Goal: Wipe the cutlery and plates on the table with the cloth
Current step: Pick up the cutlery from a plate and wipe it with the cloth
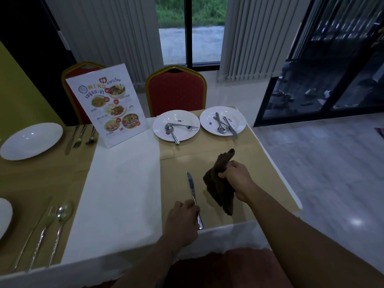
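Observation:
My left hand [182,221] grips a table knife [192,191] by its handle, blade pointing away over the tan placemat [259,196]. To its right, my right hand [236,177] is closed on a dark brown cloth [218,188] that hangs crumpled above the mat, apart from the knife. Farther back sit two white plates with purple stains: the left plate [162,129] carries a spoon and a fork, the right plate [239,119] holds a spoon, a fork and a knife.
A standing menu card [106,104] is at the centre back. On the left are a white plate [31,140] with cutlery [81,136] beside it, and a fork, spoon and knife [52,227] near the front edge. Two red chairs [176,90] stand behind the table.

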`<control>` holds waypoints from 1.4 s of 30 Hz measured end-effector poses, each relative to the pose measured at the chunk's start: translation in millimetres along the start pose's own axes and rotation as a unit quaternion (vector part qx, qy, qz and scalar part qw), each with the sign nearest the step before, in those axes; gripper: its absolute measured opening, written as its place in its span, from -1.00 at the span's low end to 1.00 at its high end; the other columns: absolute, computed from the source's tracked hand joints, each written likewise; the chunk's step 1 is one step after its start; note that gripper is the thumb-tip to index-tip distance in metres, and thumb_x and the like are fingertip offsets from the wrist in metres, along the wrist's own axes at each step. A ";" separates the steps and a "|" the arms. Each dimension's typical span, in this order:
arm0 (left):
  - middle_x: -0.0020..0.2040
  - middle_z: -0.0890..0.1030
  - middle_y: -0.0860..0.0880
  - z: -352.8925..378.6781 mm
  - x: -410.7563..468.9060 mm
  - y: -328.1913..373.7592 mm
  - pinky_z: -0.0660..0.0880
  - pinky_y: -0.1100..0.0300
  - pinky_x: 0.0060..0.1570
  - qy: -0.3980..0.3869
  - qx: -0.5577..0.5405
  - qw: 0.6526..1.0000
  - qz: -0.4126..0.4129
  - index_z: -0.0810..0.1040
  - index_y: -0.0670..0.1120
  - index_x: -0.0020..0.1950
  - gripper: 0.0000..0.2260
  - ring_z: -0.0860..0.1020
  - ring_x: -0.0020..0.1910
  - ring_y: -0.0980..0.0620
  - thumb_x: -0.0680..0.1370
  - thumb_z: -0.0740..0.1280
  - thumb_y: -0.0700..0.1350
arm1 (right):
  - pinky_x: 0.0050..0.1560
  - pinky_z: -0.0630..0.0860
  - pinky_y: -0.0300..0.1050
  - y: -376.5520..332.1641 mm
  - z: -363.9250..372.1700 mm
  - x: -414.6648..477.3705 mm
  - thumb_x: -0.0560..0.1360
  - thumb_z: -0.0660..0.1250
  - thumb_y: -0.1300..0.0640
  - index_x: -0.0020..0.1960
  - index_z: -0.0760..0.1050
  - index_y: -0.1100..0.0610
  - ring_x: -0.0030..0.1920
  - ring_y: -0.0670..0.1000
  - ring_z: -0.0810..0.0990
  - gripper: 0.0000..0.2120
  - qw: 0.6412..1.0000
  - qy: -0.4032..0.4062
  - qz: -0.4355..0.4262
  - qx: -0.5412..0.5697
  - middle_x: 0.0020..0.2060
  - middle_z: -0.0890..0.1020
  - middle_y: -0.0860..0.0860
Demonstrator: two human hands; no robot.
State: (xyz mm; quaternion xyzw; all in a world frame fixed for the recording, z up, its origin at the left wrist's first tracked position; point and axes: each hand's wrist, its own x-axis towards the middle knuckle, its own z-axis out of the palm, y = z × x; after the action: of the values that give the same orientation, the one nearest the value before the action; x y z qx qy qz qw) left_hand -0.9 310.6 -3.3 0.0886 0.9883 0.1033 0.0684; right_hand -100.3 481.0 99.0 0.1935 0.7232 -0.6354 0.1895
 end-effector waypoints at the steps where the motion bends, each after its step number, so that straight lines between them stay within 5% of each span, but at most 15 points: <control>1: 0.38 0.43 0.02 0.3 0.0 0.4 0.39 0.10 0.14 -0.002 0.004 1.000 0.001 0.48 0.03 0.31 -0.61 0.41 0.18 -0.08 0.48 0.31 -0.04 | 0.16 0.55 0.14 0.7 -0.3 0.3 0.48 0.29 0.38 -0.07 0.50 0.11 0.08 0.18 0.61 -0.82 1.000 0.000 0.001 -0.001 0.03 0.64 0.17; 21: 0.36 0.46 -0.01 -9.4 19.7 -16.5 0.44 0.11 0.22 0.032 -0.061 0.998 0.001 0.48 -0.01 0.36 -0.61 0.47 0.22 -0.04 0.54 0.28 -0.03 | 0.19 0.56 0.16 -0.1 1.5 2.9 0.49 0.29 0.38 0.00 0.53 0.14 0.06 0.18 0.62 -0.82 1.000 0.009 0.002 -0.003 0.03 0.64 0.18; 30: 0.16 0.65 -0.03 -79.0 94.0 -76.9 0.51 0.14 0.12 0.079 -0.252 0.950 -0.168 0.64 -0.01 0.16 -0.77 0.60 0.11 -0.02 0.55 0.30 -0.07 | 0.28 0.50 0.23 -20.0 40.4 28.5 0.55 0.25 0.31 0.15 0.47 0.14 0.12 0.17 0.60 -0.79 1.000 0.000 -0.002 0.002 0.09 0.63 0.15; 42: 0.04 0.69 -0.09 -114.1 258.4 -137.2 0.47 0.25 0.00 0.086 -0.269 0.954 -0.101 0.66 -0.14 0.13 -0.81 0.61 -0.03 -0.01 0.59 0.30 -0.18 | 0.24 0.54 0.21 -46.4 63.6 91.6 0.56 0.26 0.33 0.19 0.47 0.24 0.11 0.22 0.64 -0.79 0.995 0.071 0.040 0.048 0.07 0.66 0.21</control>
State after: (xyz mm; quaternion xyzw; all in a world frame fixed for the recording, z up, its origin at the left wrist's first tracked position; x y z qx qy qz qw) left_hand -292.4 205.5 47.4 -0.0423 0.9299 0.3650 0.0148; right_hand -200.8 416.1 82.9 0.2759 0.6949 -0.6461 0.1530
